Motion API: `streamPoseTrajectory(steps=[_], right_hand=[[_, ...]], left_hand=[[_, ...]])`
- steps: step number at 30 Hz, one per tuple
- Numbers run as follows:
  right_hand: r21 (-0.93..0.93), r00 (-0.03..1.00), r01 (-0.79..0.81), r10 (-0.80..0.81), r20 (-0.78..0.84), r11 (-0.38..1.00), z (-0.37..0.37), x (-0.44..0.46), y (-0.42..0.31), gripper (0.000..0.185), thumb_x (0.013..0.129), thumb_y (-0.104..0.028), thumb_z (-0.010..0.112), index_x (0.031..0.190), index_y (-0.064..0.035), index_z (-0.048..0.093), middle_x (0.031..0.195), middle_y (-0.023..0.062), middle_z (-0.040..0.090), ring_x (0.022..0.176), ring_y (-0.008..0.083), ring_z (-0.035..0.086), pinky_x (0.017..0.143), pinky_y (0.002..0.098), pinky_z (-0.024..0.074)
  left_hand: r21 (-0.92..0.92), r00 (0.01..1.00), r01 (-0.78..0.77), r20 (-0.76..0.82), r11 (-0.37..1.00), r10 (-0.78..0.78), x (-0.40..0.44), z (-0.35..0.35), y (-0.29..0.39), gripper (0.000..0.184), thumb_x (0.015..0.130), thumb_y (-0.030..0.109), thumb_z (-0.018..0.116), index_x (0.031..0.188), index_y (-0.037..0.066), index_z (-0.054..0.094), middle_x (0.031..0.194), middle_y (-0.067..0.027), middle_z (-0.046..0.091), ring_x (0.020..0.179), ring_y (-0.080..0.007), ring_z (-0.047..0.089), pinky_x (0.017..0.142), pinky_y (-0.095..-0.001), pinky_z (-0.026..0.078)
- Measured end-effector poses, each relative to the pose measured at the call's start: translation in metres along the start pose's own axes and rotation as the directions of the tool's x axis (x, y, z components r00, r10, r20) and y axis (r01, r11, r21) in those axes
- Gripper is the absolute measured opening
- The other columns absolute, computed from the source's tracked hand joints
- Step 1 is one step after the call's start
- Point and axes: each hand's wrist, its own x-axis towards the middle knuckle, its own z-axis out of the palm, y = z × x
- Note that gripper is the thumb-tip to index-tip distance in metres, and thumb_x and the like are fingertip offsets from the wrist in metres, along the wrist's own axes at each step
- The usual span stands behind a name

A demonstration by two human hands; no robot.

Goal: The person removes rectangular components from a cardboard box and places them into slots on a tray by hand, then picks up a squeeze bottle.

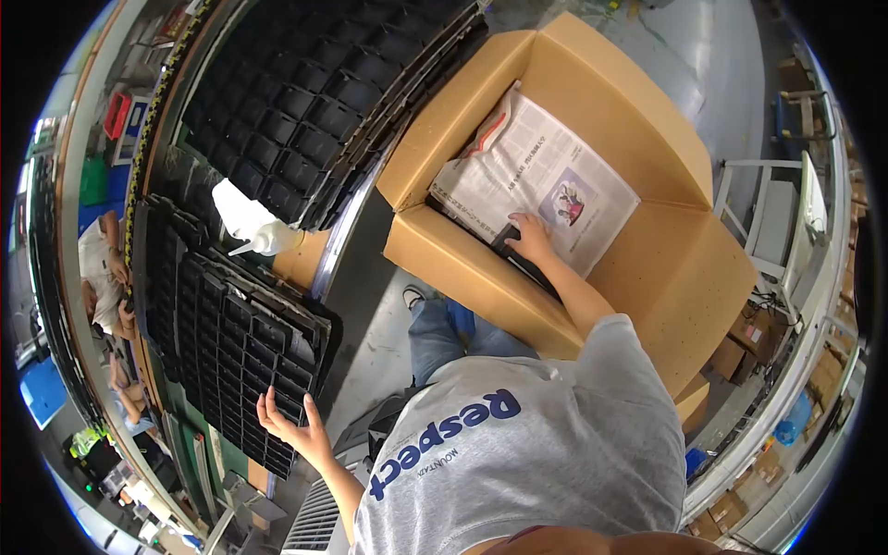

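My right hand [533,239] reaches into a large open cardboard box [638,111], its fingers closed round a small black piece [505,239] whose kind I cannot make out. Beneath that hand lies a printed newspaper sheet [527,166], with a dark edge showing between it and the box's near wall. My left hand [294,427] has its fingers spread and holds nothing. It hovers at the lower right edge of a stack of black gridded trays [236,342] on the bench to my left.
A second stack of black gridded trays [305,92] stands farther along the bench. Between the stacks lies a white squeeze bottle [268,239] with a nozzle. Co-workers [102,268] sit across the bench. Right of the box are a white-framed cart [782,222] and smaller cartons [754,338].
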Motion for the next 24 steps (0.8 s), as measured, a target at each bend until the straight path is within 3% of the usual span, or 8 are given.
streamPoseTrajectory(steps=[6, 12, 17, 22, 24], right_hand=[[-0.08, 0.987, -0.15, 0.153, 0.04, 0.985, 0.032, -0.002, -0.012, 0.068, 0.065, -0.031, 0.074, 0.124, -0.0134, 0.046, 0.119, 0.0113, 0.047, 0.106, 0.0315, 0.046, 0.093, 0.0453, 0.0315], [-0.094, 0.996, -0.09, 0.089, -0.014, 0.992, 0.038, 0.0, -0.018, 0.067, 0.065, -0.032, 0.073, 0.123, -0.0112, 0.047, 0.115, 0.0122, 0.048, 0.105, 0.0312, 0.046, 0.094, 0.0442, 0.0294], [-0.057, 0.995, 0.065, -0.069, -0.073, 0.996, 0.034, 0.003, -0.005, 0.064, 0.066, -0.032, 0.07, 0.122, -0.0105, 0.048, 0.114, 0.0134, 0.049, 0.103, 0.0316, 0.047, 0.095, 0.0433, 0.0295], [0.087, 0.993, 0.117, -0.119, 0.012, 0.989, 0.028, 0.026, 0.0, 0.066, 0.067, -0.036, 0.067, 0.125, -0.0089, 0.047, 0.112, 0.0155, 0.048, 0.101, 0.0314, 0.047, 0.096, 0.0425, 0.0282], [0.078, 0.996, 0.047, -0.053, 0.066, 0.996, 0.021, 0.049, -0.012, 0.07, 0.067, -0.039, 0.066, 0.128, -0.0091, 0.046, 0.112, 0.0169, 0.048, 0.102, 0.0315, 0.046, 0.096, 0.0424, 0.0282]], left_hand=[[0.087, 0.996, 0.059, 0.058, 0.994, -0.064, -0.021, -0.015, 0.016, 0.049, 0.079, 0.02, 0.066, 0.125, 0.009, 0.05, 0.13, -0.0138, 0.038, 0.122, -0.0308, 0.036, 0.103, -0.0414, 0.028], [0.097, 0.992, 0.1, 0.073, 0.99, -0.107, -0.032, -0.02, 0.031, 0.047, 0.081, 0.017, 0.064, 0.124, 0.009, 0.05, 0.13, -0.0128, 0.039, 0.122, -0.0296, 0.037, 0.103, -0.0408, 0.027], [0.031, 0.989, 0.119, 0.089, 0.992, -0.121, -0.037, -0.015, 0.043, 0.044, 0.082, 0.014, 0.062, 0.124, 0.009, 0.051, 0.13, -0.0119, 0.041, 0.121, -0.0286, 0.039, 0.103, -0.0398, 0.027], [-0.003, 0.988, 0.13, 0.08, 0.991, -0.13, -0.046, -0.015, 0.043, 0.042, 0.081, 0.012, 0.061, 0.122, 0.008, 0.052, 0.129, -0.0121, 0.043, 0.12, -0.0285, 0.041, 0.102, -0.0391, 0.028], [-0.02, 0.986, 0.14, 0.095, 0.99, -0.138, -0.051, -0.015, 0.043, 0.04, 0.081, 0.012, 0.061, 0.121, 0.008, 0.053, 0.128, -0.0118, 0.045, 0.119, -0.028, 0.042, 0.102, -0.0378, 0.028]])
